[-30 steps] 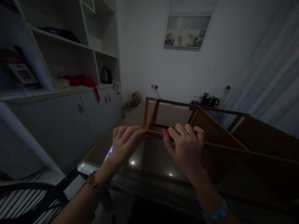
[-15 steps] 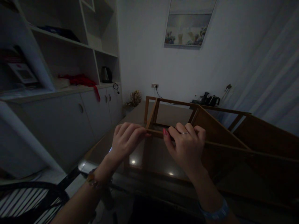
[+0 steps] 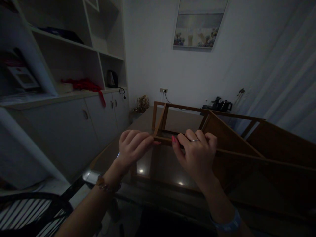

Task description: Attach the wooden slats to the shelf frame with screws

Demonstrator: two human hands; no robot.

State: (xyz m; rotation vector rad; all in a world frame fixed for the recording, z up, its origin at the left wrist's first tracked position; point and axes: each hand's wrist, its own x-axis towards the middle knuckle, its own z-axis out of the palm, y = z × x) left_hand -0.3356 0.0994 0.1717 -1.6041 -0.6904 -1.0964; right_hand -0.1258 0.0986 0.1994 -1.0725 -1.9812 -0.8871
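A brown wooden shelf frame (image 3: 182, 107) lies on its side across a glossy table (image 3: 145, 121), with slanting shelf boards (image 3: 225, 133) between its rails. My left hand (image 3: 135, 144) has its fingers curled round the near left corner of the frame, where a crosspiece meets the front rail. My right hand (image 3: 196, 151), wearing a ring, is closed over the same front rail a little to the right. A short stretch of rail shows between the two hands. Both palms hide the parts they grip.
A white cabinet (image 3: 61, 135) with open shelves stands on the left, holding red cloth (image 3: 84, 84) and a kettle (image 3: 112, 79). A black chair (image 3: 32, 210) is at lower left. Behind the frame are a coffee pot (image 3: 225, 106), a wall socket (image 3: 163, 90) and a pale curtain (image 3: 283, 79).
My left wrist has shifted slightly and its bracelet sits a bit higher and further right. The shelf frame and my right hand stay almost where they were.
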